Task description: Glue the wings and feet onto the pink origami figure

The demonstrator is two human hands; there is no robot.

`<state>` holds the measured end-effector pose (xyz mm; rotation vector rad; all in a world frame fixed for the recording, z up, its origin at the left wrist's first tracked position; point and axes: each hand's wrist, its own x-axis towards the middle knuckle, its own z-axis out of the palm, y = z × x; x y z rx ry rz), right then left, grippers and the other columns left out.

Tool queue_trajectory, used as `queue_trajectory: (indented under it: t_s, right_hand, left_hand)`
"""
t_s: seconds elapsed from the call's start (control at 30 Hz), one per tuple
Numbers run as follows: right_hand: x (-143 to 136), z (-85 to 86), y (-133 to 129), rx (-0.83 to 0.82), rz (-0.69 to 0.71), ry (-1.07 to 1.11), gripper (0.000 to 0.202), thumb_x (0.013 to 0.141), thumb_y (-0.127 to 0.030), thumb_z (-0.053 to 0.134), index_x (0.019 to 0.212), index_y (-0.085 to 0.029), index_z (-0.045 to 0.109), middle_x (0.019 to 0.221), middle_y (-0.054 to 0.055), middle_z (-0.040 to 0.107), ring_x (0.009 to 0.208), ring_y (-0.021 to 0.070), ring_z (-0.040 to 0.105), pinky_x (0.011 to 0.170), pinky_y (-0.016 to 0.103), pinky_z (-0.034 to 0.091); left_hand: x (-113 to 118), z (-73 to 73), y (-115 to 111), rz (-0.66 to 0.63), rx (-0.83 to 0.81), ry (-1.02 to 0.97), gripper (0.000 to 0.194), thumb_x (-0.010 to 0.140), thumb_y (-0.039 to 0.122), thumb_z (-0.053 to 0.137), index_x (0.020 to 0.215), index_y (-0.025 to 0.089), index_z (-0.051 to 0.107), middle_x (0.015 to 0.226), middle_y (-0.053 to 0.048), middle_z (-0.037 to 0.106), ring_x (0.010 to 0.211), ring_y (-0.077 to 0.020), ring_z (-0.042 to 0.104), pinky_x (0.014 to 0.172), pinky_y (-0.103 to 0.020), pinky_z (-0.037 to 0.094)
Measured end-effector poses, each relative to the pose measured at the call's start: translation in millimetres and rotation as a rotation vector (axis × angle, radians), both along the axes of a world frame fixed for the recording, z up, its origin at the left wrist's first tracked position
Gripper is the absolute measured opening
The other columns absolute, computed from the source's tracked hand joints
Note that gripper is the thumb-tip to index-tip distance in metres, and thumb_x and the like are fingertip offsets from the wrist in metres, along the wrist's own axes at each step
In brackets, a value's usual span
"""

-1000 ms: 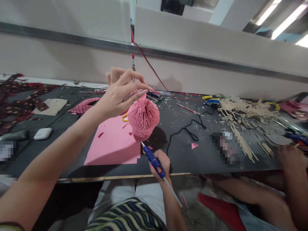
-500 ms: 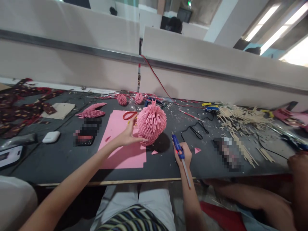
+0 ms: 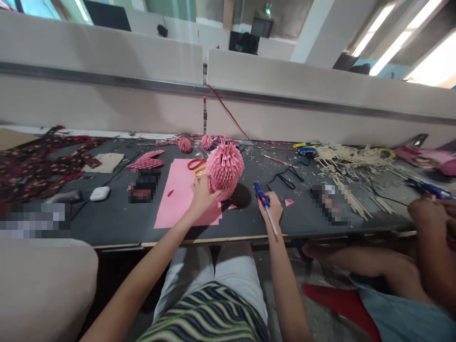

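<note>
A pink folded-paper figure (image 3: 225, 166), built of many small pointed pieces, stands upright in front of me. My left hand (image 3: 204, 194) grips its lower left side, thumb and fingers around the base. In my right hand (image 3: 272, 209) is a blue glue gun (image 3: 261, 194), its nozzle pointing away from me and a glue stick jutting from its back. The gun is apart from the figure. Pink paper sheets (image 3: 178, 209) lie under my left hand. Small pink paper triangles (image 3: 289, 202) rest close to my right hand, and scissors with red and yellow handles (image 3: 195, 164) lie behind my left.
Two small pink paper balls (image 3: 184, 145) and a pink wing-like piece (image 3: 146, 161) sit farther back. Thin sticks (image 3: 351, 164) and a black cable (image 3: 285, 180) are on the right. A co-worker's hands (image 3: 429, 213) are at far right. A partition (image 3: 107, 102) stands behind.
The camera view has shifted and tilted. The left hand keeps its grip on the figure, and the right hand still holds the glue gun in about the same spot.
</note>
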<state>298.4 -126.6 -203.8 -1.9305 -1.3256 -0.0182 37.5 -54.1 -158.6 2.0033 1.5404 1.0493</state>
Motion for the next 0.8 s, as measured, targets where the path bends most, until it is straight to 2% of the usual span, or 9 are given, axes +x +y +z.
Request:
queue_trajectory:
  t_s: [0.1,0.23,0.37,0.57,0.67,0.8]
  right_hand:
    - [0,0.0,2,-0.016,0.004,-0.003,0.019,0.084,-0.038,0.062,0.095,-0.023,0.061,0.094,0.005,0.068,0.080,0.0193,0.062,0.066,0.026,0.036]
    - [-1,2.0,4,-0.034,0.000,-0.019,0.021,0.084,-0.034,0.064,0.100,-0.021,0.063,0.097,0.005,0.068,0.081,0.0190,0.061,0.064,0.026,0.033]
    - [-2,2.7,5,-0.046,0.010,-0.046,0.021,0.086,-0.031,0.064,0.103,-0.020,0.064,0.100,0.006,0.068,0.081,0.0183,0.060,0.063,0.026,0.029]
    - [-4,2.1,6,-0.051,0.052,-0.079,0.018,0.084,-0.029,0.067,0.100,-0.021,0.065,0.102,0.005,0.068,0.080,0.0171,0.058,0.062,0.026,0.026]
    - [-4,3.2,6,-0.033,0.043,-0.069,0.019,0.085,-0.029,0.066,0.102,-0.020,0.065,0.103,0.006,0.068,0.081,0.0174,0.058,0.062,0.026,0.026]
    - [-2,4.5,6,-0.002,0.019,-0.054,0.020,0.088,-0.032,0.062,0.103,-0.019,0.064,0.105,0.008,0.067,0.085,0.0190,0.059,0.063,0.027,0.028]
  left_hand:
    - [15,-3.8,-8,0.083,0.042,0.002,0.072,0.077,0.054,0.077,0.132,0.021,0.044,0.134,-0.018,0.054,0.126,-0.0423,0.046,0.104,-0.058,0.036]
    - [23,-14.1,-13,0.116,0.102,-0.006,0.080,0.079,0.055,0.072,0.140,0.018,0.037,0.139,-0.022,0.050,0.129,-0.0441,0.044,0.108,-0.061,0.033]
    - [15,-20.4,-11,0.055,0.141,-0.024,0.083,0.079,0.062,0.070,0.142,0.017,0.038,0.141,-0.022,0.049,0.130,-0.0437,0.044,0.110,-0.060,0.032]
    - [8,-20.7,-5,-0.014,0.177,-0.025,0.085,0.079,0.066,0.069,0.143,0.018,0.040,0.147,-0.021,0.047,0.139,-0.0422,0.037,0.115,-0.059,0.028]
    - [6,-19.7,-2,-0.006,0.195,-0.025,0.075,0.086,0.064,0.061,0.143,0.018,0.043,0.147,-0.020,0.050,0.140,-0.0385,0.038,0.117,-0.056,0.028]
    - [-18,-18.4,5,0.073,0.172,-0.017,0.054,0.103,0.051,0.030,0.142,0.017,0.046,0.138,-0.018,0.059,0.134,-0.0320,0.048,0.116,-0.052,0.032]
